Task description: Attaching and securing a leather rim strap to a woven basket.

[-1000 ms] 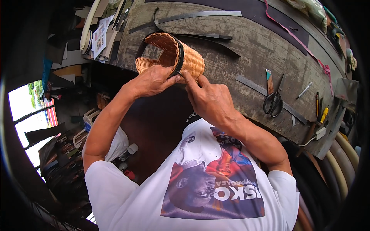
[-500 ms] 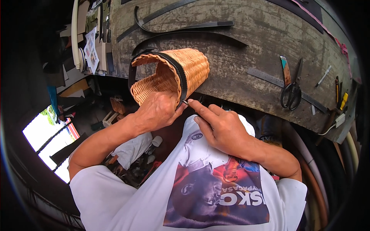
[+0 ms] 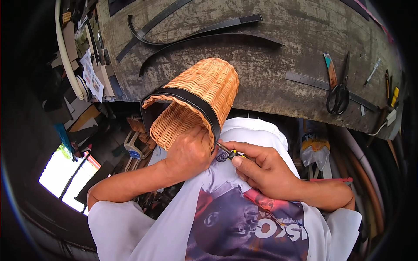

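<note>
A tan woven wicker basket [image 3: 211, 85] lies tilted on its side, its open mouth facing my left and toward me. Around its rim runs a black stitched strap [image 3: 198, 101], and a loop of it stands out at the left. My left hand [image 3: 189, 150] grips the rim, with some fingers hidden inside the mouth. My right hand [image 3: 265, 167] is closed around the black and yellow handle of a small screwdriver [image 3: 225, 149]. Its metal shaft points left, the tip at the strap beside my left fingers. Whether the tip has gone into anything cannot be made out.
The worn workbench [image 3: 270, 93] carries long black straps [image 3: 196, 37], scissors [image 3: 339, 98], a steel ruler [image 3: 305, 81], a cutter with a wooden handle [image 3: 330, 69] and a white pen [image 3: 372, 71]. Papers [image 3: 91, 76] and scraps crowd the left. A plastic bag [image 3: 315, 150] hangs below the bench.
Both hands and the basket have come closer to my body, and the basket's mouth has tipped further down. More of the screwdriver shows now. My head view has shifted a little.
</note>
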Demonstrator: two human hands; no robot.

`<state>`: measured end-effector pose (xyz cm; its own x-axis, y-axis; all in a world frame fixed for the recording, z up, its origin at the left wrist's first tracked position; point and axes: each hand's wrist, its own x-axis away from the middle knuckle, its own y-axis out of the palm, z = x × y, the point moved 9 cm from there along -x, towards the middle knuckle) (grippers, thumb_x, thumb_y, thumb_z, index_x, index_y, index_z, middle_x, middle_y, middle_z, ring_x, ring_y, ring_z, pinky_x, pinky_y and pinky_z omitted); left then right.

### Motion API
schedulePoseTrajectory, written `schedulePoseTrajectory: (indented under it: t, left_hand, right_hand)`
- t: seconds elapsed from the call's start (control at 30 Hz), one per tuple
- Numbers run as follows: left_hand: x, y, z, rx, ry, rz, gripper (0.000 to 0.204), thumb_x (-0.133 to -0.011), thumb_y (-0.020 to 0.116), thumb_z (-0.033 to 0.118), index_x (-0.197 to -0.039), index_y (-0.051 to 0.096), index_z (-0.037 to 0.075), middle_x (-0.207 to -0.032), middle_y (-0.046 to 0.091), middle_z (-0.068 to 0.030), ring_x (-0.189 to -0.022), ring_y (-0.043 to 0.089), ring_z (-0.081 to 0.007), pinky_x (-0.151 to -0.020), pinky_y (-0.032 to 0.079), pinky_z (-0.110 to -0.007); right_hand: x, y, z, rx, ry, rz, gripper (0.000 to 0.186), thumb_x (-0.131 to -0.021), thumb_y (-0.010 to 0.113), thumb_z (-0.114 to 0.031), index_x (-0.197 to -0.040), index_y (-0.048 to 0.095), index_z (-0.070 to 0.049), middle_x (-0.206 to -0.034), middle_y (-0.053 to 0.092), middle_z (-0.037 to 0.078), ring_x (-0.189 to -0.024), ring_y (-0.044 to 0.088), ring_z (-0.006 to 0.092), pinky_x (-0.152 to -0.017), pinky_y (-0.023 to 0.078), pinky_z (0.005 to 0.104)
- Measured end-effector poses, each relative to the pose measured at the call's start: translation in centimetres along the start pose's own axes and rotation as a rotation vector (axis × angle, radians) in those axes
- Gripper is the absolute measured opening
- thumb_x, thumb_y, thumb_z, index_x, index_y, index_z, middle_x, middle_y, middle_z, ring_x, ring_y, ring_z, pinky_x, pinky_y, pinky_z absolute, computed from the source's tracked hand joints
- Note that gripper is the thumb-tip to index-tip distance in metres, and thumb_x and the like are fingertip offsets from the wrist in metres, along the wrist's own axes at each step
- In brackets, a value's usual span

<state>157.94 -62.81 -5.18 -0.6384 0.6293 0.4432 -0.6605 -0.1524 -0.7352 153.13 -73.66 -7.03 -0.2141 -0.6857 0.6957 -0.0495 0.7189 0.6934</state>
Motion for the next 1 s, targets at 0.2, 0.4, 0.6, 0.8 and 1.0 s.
schedulePoseTrajectory:
  t: [0.2,0.4,0.6,0.8,1.0]
  left_hand:
    - [-0.2,0.2,-0.2,0.014,0.022,-0.061,0.022,-0.077,0.072,0.012,-0.074,0.059,-0.005,-0.070,0.060,-0.0199,-0.070,0.062,-0.0342,-0.063,0.052,-0.042]
    - [-0.2,-0.1,-0.1,0.040,0.018,-0.028,0.019,-0.076,0.069,0.010,-0.077,0.059,-0.006,-0.071,0.060,-0.0197,-0.072,0.062,-0.0340,-0.066,0.052,-0.042]
    - [-0.2,-0.3,-0.1,0.027,-0.012,0.013,0.016,-0.075,0.065,0.008,-0.080,0.060,-0.006,-0.073,0.061,-0.0187,-0.073,0.062,-0.0326,-0.069,0.053,-0.041]
    - [0.3,-0.5,-0.4,0.049,-0.092,0.103,0.021,-0.076,0.072,0.012,-0.083,0.062,-0.005,-0.075,0.064,-0.0167,-0.072,0.064,-0.0316,-0.066,0.054,-0.041]
    - [1.2,-0.1,-0.1,-0.053,-0.075,0.232,0.009,-0.074,0.063,0.009,-0.076,0.062,0.000,-0.070,0.063,-0.0132,-0.070,0.064,-0.0272,-0.065,0.053,-0.038]
  right_hand:
    - [0.1,0.1,-2.5,0.449,-0.186,0.082,0.041,-0.098,0.057,-0.012,-0.136,0.054,0.003,-0.086,0.070,0.016,-0.060,0.063,0.0197,-0.058,0.050,0.0331]
    - [0.7,1.3,-6.0,1.120,-0.484,0.078,0.050,-0.085,0.064,-0.008,-0.133,0.056,0.004,-0.083,0.064,0.022,-0.055,0.063,0.0350,-0.052,0.053,0.0444]
    - [1.1,2.2,-6.9,1.489,-0.619,-0.043,0.070,-0.067,0.068,-0.011,-0.135,0.054,0.002,-0.082,0.058,0.017,-0.051,0.062,0.0289,-0.047,0.053,0.0409]
    - [1.3,2.9,-6.0,1.813,-0.752,-0.010,0.069,-0.069,0.067,-0.011,-0.135,0.054,0.000,-0.081,0.054,0.012,-0.051,0.061,0.0207,-0.045,0.050,0.0345]
    - [0.5,2.5,-7.1,1.623,-0.756,0.023,0.044,-0.086,0.071,-0.012,-0.129,0.059,-0.009,-0.073,0.054,0.010,-0.052,0.057,0.0292,-0.047,0.048,0.0400]
